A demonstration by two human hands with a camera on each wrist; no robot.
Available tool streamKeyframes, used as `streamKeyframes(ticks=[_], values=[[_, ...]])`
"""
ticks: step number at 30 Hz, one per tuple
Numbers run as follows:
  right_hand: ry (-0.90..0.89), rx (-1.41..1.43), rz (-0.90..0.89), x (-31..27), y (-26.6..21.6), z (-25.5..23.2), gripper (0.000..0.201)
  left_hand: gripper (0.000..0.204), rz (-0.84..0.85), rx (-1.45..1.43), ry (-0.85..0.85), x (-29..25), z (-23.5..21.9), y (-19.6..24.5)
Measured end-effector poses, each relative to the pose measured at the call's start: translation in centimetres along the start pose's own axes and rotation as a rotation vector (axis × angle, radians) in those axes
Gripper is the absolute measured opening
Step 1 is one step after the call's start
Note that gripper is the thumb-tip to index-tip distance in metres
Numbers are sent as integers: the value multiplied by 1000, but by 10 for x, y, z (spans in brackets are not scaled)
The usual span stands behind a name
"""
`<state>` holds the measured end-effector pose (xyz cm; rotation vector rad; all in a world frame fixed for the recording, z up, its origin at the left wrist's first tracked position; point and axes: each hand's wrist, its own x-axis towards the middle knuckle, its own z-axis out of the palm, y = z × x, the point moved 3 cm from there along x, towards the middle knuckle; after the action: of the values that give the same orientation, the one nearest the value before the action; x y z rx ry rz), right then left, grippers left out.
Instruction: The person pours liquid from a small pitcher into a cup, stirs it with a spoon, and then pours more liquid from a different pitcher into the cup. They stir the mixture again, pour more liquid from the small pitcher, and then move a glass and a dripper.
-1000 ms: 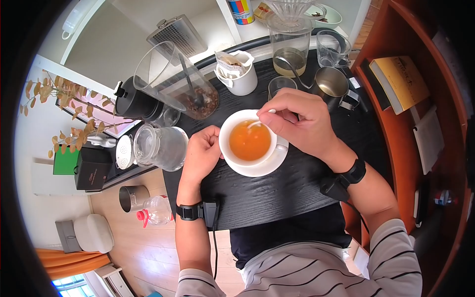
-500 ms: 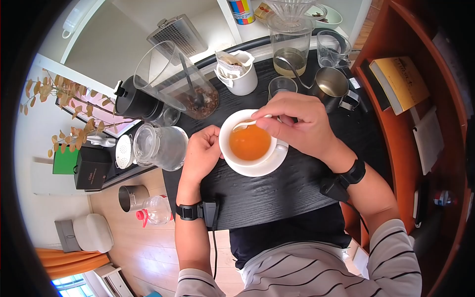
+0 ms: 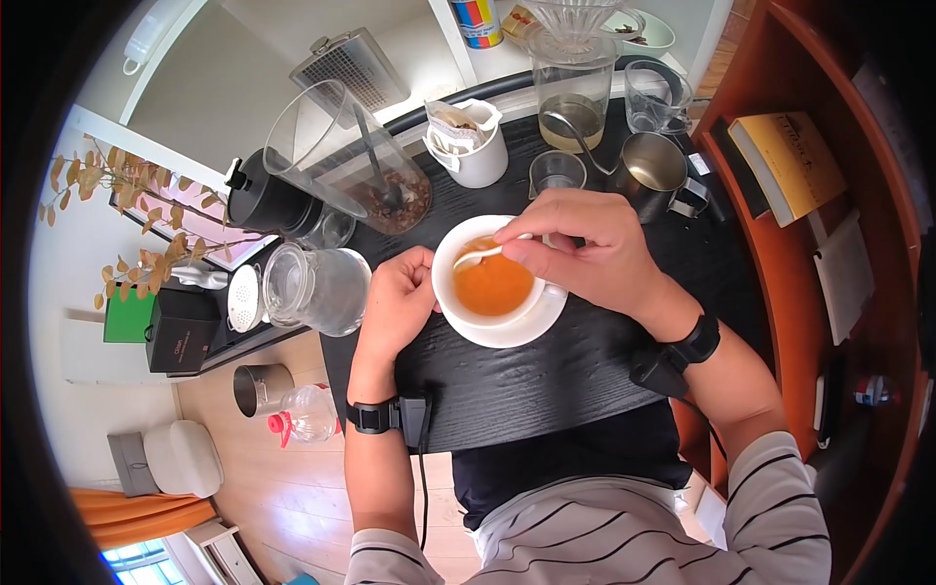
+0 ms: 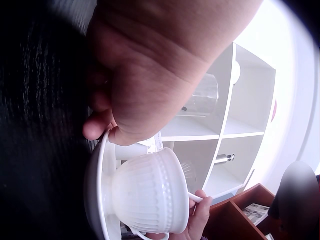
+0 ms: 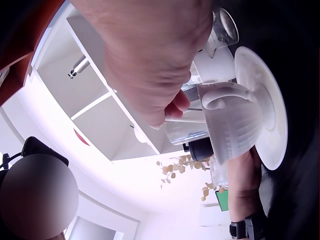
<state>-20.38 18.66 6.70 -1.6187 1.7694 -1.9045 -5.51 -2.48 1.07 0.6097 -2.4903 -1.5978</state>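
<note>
A white cup (image 3: 446,283) of orange-brown liquid stands on a white saucer (image 3: 526,331). The right hand (image 3: 595,249) pinches a small white spoon (image 3: 480,255) between thumb and fingers, its bowl dipped at the left part of the liquid. At the cup's left side is the left hand (image 3: 395,302); in the left wrist view its thumb and a finger (image 4: 97,125) pinch the saucer's rim (image 4: 103,150). Fluted sides and a handle (image 5: 227,92) of the cup show in the right wrist view.
Behind the cup stand a white mug (image 3: 480,161) with a drip bag, a small glass (image 3: 558,171), a steel pitcher (image 3: 651,166) and a glass server (image 3: 575,112). Left are a lidded glass jar (image 3: 327,288) and a tall glass vessel (image 3: 375,175).
The right hand has shifted the spoon from the cup's upper right to the left part of the liquid, its handle now lying flatter. The left hand has stayed still.
</note>
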Motion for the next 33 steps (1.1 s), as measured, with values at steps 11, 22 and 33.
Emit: streamKeyframes(ticks=[11,22,33], values=[[31,98,53,-3,5,-2,7,11,16,0,-4,0,0,-1],[147,-38,-5,-2,4,-4,6,10,11,-3,0,0,0,0],[-6,-10,-28,-1,0,2,6,9,14,-4,-4,0,0,-1]])
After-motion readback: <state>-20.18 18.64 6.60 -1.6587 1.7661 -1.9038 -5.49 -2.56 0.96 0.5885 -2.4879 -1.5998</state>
